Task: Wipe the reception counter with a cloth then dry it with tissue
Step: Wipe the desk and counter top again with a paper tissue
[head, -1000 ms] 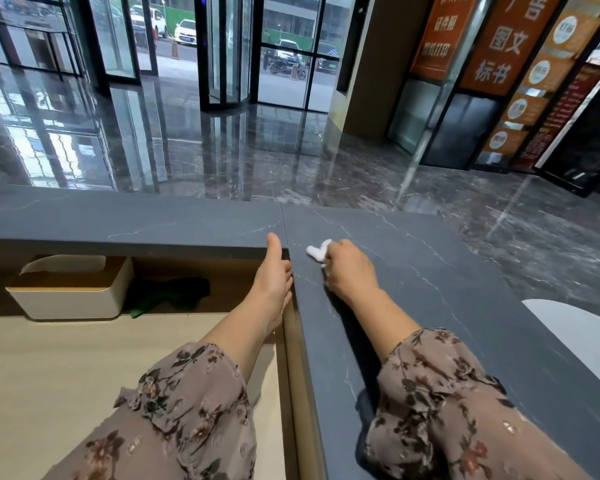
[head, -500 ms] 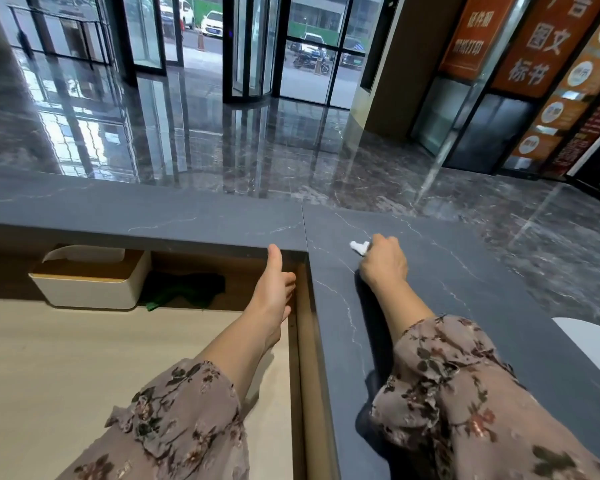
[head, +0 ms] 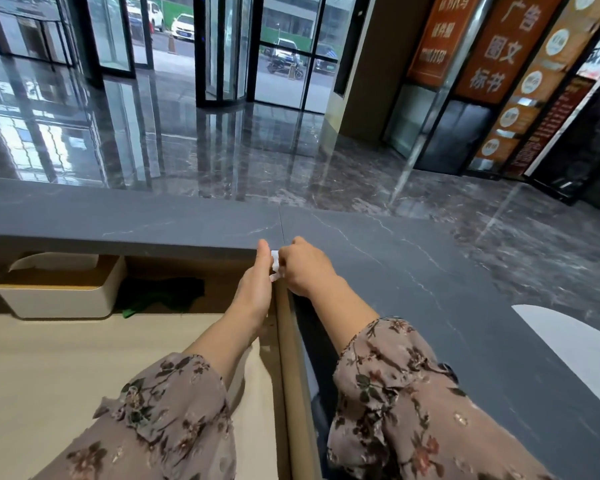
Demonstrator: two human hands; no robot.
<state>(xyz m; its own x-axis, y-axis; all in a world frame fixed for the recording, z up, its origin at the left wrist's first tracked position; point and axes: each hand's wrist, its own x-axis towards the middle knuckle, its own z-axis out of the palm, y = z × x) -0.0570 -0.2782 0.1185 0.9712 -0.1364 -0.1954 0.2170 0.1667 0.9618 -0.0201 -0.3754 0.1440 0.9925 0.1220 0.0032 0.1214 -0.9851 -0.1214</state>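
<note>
I had two grips in sight, my left grip (head: 253, 289) and my right grip (head: 305, 268), and one scrap of tissue (head: 275, 265). I counted two desks, one dark stone desk (head: 430, 289) and one pale wooden desk (head: 84, 358), plus one tissue box (head: 59, 296), one green cloth (head: 160, 296), two floral sleeves (head: 167, 410) and one white curved shape (head: 575, 348).

both hands (head: 274, 275) meet at tissue (head: 275, 266), counter (head: 413, 271) corner.
</note>
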